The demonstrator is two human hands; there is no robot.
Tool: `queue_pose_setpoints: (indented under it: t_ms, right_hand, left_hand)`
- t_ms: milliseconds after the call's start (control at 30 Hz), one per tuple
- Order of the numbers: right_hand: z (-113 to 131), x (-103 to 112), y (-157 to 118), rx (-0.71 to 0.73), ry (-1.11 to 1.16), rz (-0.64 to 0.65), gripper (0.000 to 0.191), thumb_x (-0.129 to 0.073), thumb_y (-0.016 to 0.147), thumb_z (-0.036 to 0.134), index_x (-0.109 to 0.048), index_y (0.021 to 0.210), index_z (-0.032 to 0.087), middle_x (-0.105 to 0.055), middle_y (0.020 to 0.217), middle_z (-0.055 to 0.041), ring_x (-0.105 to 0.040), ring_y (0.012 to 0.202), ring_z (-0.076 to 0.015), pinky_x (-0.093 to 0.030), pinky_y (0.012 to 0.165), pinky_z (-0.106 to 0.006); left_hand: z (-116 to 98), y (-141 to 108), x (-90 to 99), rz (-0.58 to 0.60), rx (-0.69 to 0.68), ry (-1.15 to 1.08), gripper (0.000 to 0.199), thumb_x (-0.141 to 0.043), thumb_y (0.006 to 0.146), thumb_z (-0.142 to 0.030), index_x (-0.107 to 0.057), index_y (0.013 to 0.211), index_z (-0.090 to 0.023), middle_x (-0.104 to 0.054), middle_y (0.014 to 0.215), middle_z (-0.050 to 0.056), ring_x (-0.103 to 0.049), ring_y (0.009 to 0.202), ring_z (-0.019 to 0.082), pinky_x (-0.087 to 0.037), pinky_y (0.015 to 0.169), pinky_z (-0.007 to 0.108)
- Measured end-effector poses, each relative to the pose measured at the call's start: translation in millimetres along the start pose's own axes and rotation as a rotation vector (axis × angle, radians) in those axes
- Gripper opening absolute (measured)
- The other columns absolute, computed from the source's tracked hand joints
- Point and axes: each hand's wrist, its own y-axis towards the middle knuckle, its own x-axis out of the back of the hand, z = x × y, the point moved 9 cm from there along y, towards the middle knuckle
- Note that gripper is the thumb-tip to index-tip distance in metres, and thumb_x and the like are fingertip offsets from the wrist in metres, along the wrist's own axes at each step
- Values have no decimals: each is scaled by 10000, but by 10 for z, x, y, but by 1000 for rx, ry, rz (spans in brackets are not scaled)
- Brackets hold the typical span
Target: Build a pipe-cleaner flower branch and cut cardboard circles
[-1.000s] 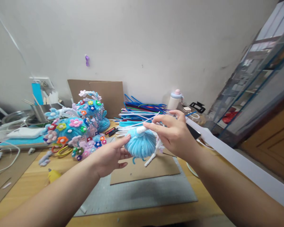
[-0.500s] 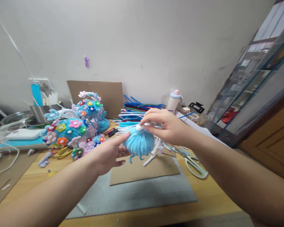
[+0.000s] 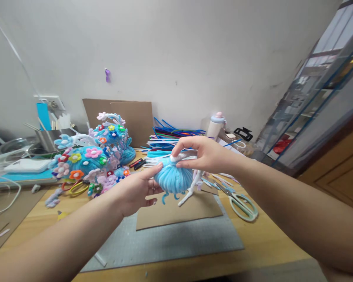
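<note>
A light-blue dome made of pipe cleaners (image 3: 174, 178) is in front of me, held just above a piece of cardboard (image 3: 176, 213). Small blue curls hang from its lower edge. My left hand (image 3: 138, 192) grips its left side, thumb on the upper surface and fingers partly hidden behind. On top, my right hand (image 3: 202, 154) pinches a twisted white pipe-cleaner stem (image 3: 184, 155) between thumb and forefinger. Below my right hand a white branched pipe-cleaner piece (image 3: 191, 190) slants down toward the cardboard; whether it joins the dome I cannot tell.
A grey cutting mat (image 3: 170, 248) lies under the cardboard. Scissors (image 3: 242, 207) rest at the right. Flower-covered blue pipe-cleaner pieces (image 3: 90, 160) stand at the left. Bundles of loose pipe cleaners (image 3: 176, 135) and a white bottle (image 3: 215, 125) are at the back.
My right thumb has shifted slightly lower and to the left at the dome's top, and more of the white stem shows. My left hand has hardly moved.
</note>
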Motion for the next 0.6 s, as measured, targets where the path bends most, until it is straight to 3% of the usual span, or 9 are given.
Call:
queue_pose_setpoints:
  t_ms: [367, 600]
  right_hand:
    - [-22, -13, -9, 18, 22, -43, 91, -661, 760, 155, -617, 835, 181, -660, 907, -28, -615, 861, -152, -507, 787, -320]
    - [-17, -26, -13, 30, 7, -46, 72, -655, 769, 168, -616, 827, 182, -666, 897, -26, -616, 851, -149, -505, 788, -321]
  left_hand:
    - [-12, 8, -5, -15, -15, 22, 387, -605, 734, -604, -602, 887, -248, -652, 789, 2, -575, 865, 214, -352, 744, 333]
    - [5, 73, -7, 48, -55, 22, 411, -616, 719, -615, -610, 940, -268, -659, 838, -3, -573, 866, 204, -361, 759, 333]
